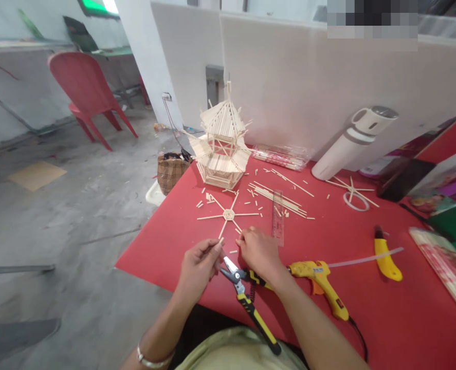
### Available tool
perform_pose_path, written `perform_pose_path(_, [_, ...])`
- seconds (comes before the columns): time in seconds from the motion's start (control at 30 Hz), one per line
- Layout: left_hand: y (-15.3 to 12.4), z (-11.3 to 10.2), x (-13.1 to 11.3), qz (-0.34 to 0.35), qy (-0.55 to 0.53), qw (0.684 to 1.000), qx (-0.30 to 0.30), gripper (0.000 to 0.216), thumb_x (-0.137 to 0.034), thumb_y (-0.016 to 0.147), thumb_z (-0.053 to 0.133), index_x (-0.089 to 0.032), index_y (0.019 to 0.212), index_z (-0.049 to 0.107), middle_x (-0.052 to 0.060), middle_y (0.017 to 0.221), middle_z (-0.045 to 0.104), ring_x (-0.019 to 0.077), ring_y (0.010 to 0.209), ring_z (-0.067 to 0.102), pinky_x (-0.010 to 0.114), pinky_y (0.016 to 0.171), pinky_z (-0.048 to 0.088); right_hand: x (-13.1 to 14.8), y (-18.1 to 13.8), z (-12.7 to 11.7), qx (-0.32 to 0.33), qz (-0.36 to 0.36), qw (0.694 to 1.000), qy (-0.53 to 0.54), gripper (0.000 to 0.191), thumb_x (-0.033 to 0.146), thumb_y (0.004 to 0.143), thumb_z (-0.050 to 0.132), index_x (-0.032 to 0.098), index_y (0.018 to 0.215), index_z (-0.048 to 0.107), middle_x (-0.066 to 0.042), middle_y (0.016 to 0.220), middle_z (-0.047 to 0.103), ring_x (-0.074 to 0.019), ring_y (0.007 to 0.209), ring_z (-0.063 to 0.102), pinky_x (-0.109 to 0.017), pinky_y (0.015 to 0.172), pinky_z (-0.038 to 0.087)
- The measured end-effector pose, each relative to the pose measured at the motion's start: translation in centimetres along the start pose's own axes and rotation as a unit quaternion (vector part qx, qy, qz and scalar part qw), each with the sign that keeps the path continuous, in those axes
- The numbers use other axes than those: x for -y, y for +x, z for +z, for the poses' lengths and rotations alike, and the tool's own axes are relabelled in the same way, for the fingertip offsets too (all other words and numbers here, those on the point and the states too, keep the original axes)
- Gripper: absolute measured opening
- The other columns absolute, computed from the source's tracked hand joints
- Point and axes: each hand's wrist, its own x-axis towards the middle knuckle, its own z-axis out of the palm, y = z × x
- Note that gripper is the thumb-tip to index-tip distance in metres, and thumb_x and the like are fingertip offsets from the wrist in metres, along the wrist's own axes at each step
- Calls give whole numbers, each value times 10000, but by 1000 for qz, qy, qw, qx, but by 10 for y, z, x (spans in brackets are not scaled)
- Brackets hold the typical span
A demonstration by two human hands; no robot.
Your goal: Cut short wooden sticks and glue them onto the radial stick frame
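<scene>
My left hand (200, 264) is closed in a pinch on a short wooden stick (220, 241) near the table's front edge. Just right of it, the fingers of my right hand (259, 251) are pressed together by one spoke's end; whatever they pinch is too small to make out. Beyond both hands lies a six-spoked stick wheel (228, 215) with a small hexagonal hub. Yellow-and-black cutting pliers (256, 316) rest below the hands, jaws apart. To the right, partly behind my right forearm, a yellow hot glue gun (318, 277) lies with a glue stick in its back.
A pagoda-like stick model (223, 149) stands at the back of the red table (174, 246). Loose sticks (277, 198), a clear ruler (277, 226), a white flask (351, 146), a yellow-handled cutter (385, 259) and packs of sticks (443, 267) lie around.
</scene>
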Motion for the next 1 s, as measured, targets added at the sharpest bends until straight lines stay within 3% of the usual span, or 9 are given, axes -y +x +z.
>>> perform_pose_path(0.1, [-1,0,-2,7,-24,1000,1,313,-450,838,669,-137,821,665,0,563,612,66,381,457,186,369,347,1,-3,2,-13,-17,999,48,134,214,930,536,161,916,658,-101,969,662,-202,915,621,-287,747,398])
perform_pose_path(0.17, [-2,2,-6,7,-40,999,5,312,-446,834,675,-137,788,660,2,543,608,80,390,494,186,368,364,2,-7,0,-15,-31,980,197,150,248,943,508,174,909,633,-54,895,659,-168,839,614,-272,738,418])
perform_pose_path(0.2, [-2,4,-9,4,-48,999,8,315,-446,827,681,-136,776,660,6,543,612,85,395,510,184,367,367,2,-9,-1,-11,-35,953,301,152,275,939,508,182,934,627,-28,861,653,-151,790,606,-264,721,428])
perform_pose_path(0.27, [-5,10,-16,-1,-57,998,12,327,-452,814,693,-132,754,660,20,561,633,88,406,533,175,362,368,4,-15,-6,1,-36,869,494,206,334,906,547,197,1037,629,7,835,647,-126,706,581,-254,681,444])
perform_pose_path(0.37, [-9,20,-26,4,-58,998,17,345,-466,802,698,-128,746,663,41,609,670,96,418,564,172,359,380,7,-23,-11,19,-31,777,628,303,412,845,639,206,1065,673,19,809,657,-107,652,553,-247,649,449])
perform_pose_path(0.53, [-14,30,-37,11,-28,999,33,386,-507,794,692,-122,761,687,35,554,655,113,407,575,178,350,389,5,-28,-10,15,-5,704,710,273,438,709,803,188,805,747,6,720,667,-110,674,556,-257,698,461])
perform_pose_path(0.8, [-17,38,-40,27,19,998,45,381,-501,790,698,-123,758,712,19,504,625,131,432,585,196,367,409,8,-34,-3,64,30,571,818,293,411,607,876,217,797,765,49,546,569,-98,483,513,-276,570,482])
perform_pose_path(0.9, [-16,39,-40,37,33,998,50,354,-474,806,692,-129,727,699,19,499,631,114,423,562,194,392,408,11,-37,-2,79,36,545,834,308,431,604,876,217,789,756,40,560,593,-88,443,499,-257,510,465])
perform_pose_path(1.0, [-15,37,-41,36,30,997,69,343,-450,813,695,-130,690,680,22,501,637,90,409,538,179,404,392,9,-39,-3,97,25,542,834,286,427,645,856,212,801,748,49,548,571,-90,429,505,-245,473,439])
